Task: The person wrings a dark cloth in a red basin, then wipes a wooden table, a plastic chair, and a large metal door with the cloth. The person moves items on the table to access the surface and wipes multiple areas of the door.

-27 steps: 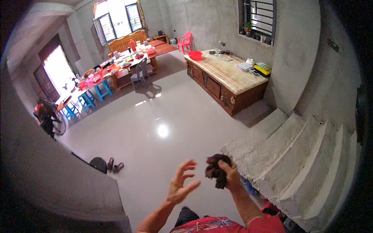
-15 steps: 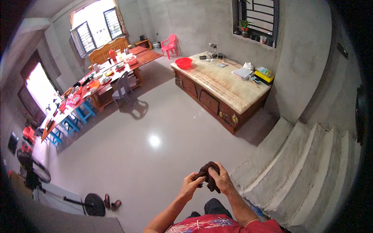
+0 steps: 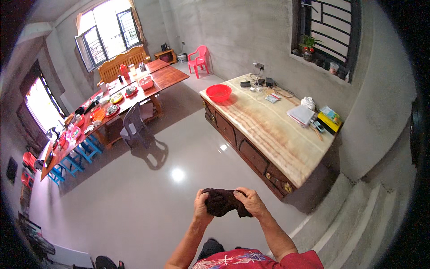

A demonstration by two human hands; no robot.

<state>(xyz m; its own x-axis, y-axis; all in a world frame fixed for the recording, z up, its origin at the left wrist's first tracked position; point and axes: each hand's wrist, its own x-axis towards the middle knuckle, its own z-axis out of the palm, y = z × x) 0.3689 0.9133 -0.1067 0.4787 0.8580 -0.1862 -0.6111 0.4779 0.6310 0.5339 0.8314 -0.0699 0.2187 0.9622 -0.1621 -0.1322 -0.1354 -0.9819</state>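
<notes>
A dark brown cloth (image 3: pixel 222 204) is stretched between my two hands, in front of my red shirt and above the tiled floor. My left hand (image 3: pixel 203 207) grips its left end, with the fingers folded round it. At the other end my right hand (image 3: pixel 252 202) pinches the cloth, thumb on top. The cloth sags a little and its lower right corner hangs below my right hand. Whatever lies behind the cloth is hidden.
Ahead to the right stands a wooden cabinet with a marble-like top (image 3: pixel 268 130), bearing a red basin (image 3: pixel 218 93). Concrete steps (image 3: pixel 358 224) rise at the right. A long table (image 3: pixel 168 77) with dishes, a grey chair (image 3: pixel 134 125) and blue stools (image 3: pixel 71 163) are at the left.
The cloth was bunched and twisted between my hands; now it is spread wider as they have drawn apart. The cabinet and table appear nearer as my view has shifted forward.
</notes>
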